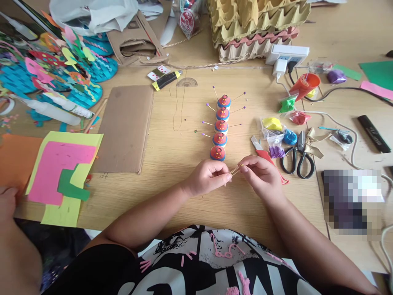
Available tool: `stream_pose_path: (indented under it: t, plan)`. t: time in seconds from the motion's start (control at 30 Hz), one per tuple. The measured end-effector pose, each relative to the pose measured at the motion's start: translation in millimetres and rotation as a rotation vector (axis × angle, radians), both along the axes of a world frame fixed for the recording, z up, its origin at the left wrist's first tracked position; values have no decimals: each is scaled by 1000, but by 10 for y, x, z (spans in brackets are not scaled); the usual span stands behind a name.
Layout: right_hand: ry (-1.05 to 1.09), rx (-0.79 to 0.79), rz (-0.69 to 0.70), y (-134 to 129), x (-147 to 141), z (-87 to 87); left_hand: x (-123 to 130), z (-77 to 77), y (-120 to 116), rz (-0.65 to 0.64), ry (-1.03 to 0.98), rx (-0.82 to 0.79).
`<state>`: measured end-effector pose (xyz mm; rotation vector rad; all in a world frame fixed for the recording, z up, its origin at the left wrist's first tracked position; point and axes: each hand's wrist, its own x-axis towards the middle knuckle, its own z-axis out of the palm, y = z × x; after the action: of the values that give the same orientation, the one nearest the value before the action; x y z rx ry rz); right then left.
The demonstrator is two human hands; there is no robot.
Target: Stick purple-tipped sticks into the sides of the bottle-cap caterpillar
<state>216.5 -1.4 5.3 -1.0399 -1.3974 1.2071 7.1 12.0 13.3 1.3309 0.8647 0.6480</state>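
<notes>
My left hand (211, 177) pinches thin wooden toothpicks (235, 170), seemingly two, just in front of me. At their far end, the fingertips of my right hand (260, 177) are closed on a small yellowish tip. Beyond my hands stands a row of several small figures with red domed tops, blue rims and yellow faces. The nearest figure (217, 153) has no sticks in its sides. Sticks with purple ball ends poke out from the others, such as the farthest figure (224, 101).
Right of the row lie black-handled scissors (301, 157), a red-handled cutter (267, 157), bagged clay (272, 123) and a red cone (307, 84). Cardboard (123, 127) and coloured paper (64, 172) lie left. Egg trays (254, 49) are stacked behind. Another person's hand (7, 203) rests at far left.
</notes>
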Motion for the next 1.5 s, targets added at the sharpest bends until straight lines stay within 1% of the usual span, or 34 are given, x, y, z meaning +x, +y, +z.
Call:
stream_pose_path:
  t: [0.23, 0.43, 0.53, 0.6, 0.67, 0.73, 0.83, 1.0, 1.17, 1.33, 1.4, 1.5]
  plan:
    - [-173, 155, -44, 9, 48, -32, 11, 5, 11, -13, 3, 6]
    - [-337, 286, -73, 23, 59, 40, 6, 9, 7, -13, 8, -9]
    - [-399, 318, -102, 16, 57, 69, 14, 14, 6, -16, 0, -13]
    - [-385, 299, -131, 10, 61, 69, 19, 19, 4, -18, 0, -17]
    - [-324, 249, -135, 8, 67, 60, 20, 24, 3, -17, 1, -20]
    - [-275, 205, -97, 10, 69, 53, 18, 29, 3, -15, 4, -22]
    - [-276, 188, -42, 16, 60, 58, 14, 31, 4, -8, 19, -18]
    - [-255, 178, -10, 26, 42, 66, 20, 18, 0, 11, 68, 49]
    - [-153, 72, 22, 40, 56, 42, 33, -6, -6, 16, 95, 94]
    - [-110, 28, 39, 49, 52, 32, 37, -19, -6, 17, 101, 118]
    - [-64, -8, 39, 49, 43, 30, 34, -21, -5, 18, 96, 111]
    - [27, -92, 30, 51, 36, 18, 27, -27, -1, 9, 48, 45]
